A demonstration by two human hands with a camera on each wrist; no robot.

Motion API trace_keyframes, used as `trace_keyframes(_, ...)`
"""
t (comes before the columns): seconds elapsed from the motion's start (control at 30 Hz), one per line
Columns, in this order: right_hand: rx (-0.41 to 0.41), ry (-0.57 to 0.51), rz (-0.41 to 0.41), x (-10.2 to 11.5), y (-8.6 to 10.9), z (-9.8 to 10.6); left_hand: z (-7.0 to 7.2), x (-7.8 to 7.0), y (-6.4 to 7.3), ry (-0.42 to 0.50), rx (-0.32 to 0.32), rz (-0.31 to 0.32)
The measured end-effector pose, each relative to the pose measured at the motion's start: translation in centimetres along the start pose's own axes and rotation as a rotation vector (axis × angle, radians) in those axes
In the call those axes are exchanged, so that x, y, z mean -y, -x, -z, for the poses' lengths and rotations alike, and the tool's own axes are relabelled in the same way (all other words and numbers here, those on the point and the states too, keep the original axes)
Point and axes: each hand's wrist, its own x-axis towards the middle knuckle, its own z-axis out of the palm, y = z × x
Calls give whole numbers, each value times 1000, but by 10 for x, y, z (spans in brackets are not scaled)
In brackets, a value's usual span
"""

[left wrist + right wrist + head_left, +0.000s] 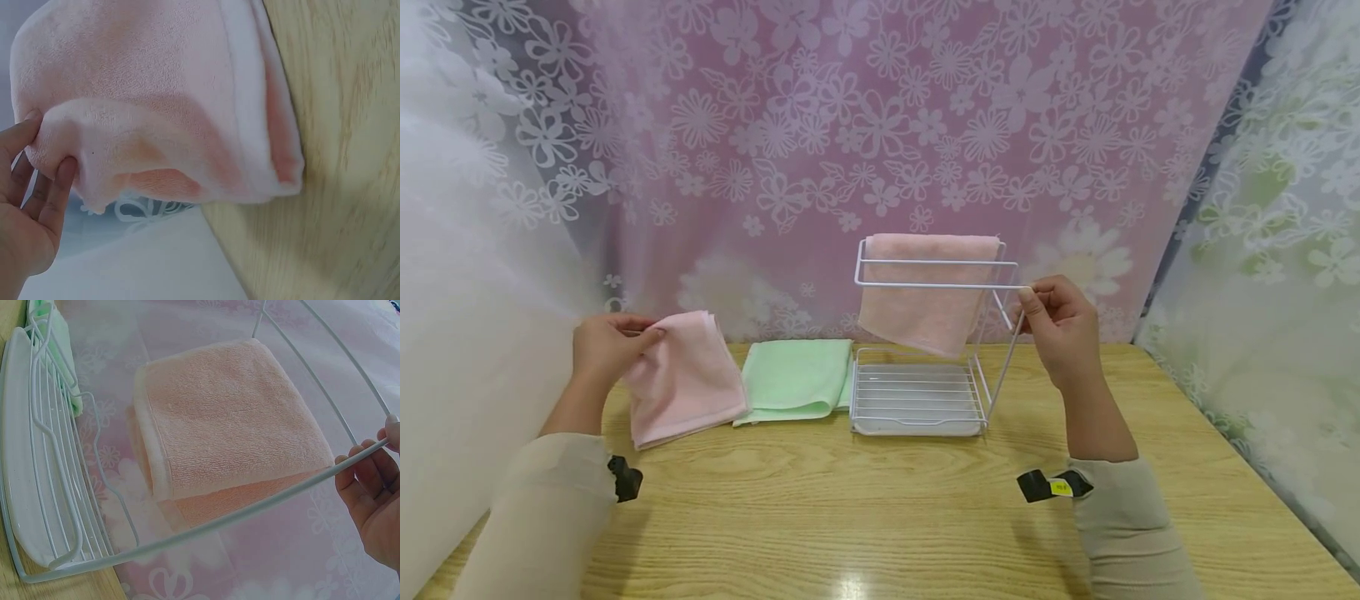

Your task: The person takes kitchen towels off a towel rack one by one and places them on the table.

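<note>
with left hand (613, 354), pinching a folded pink cloth (687, 383) by its upper corner, between thumb and fingers; down on wooden table (820, 517) at its lower edge; just beside it, a folded green cloth (797, 375), next to white wire rack (940, 285); with right hand (1063, 329), pinching the rack's front upper corner; hanging over the rack's rear top, a peach cloth (925, 317); at the rack's base, a white tray (917, 429)

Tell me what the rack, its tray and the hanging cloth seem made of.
Rack: probably coated metal, thin white rods with smooth bends. Tray: likely plastic, smooth, white, slightly glossy; ceramic is possible. Hanging pink cloth: terry-like fabric, matte, with visible nubby pile.
</note>
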Motion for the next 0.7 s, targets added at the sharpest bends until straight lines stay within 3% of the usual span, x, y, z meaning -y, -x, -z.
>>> trace_keyframes(0.1,-2,-14,-1,0,0,0,-9,2,-3,-53,15,-23)
trace_keyframes(0.3,-3,-18,-5,-1,0,0,-25,11,-7,-61,18,-55)
trace_keyframes(0.57,-8,10,-1,0,0,1,-41,29,-8,23,92,66)
trace_keyframes(0.7,-1,-12,-2,0,0,0,-44,38,-3,-29,62,48)
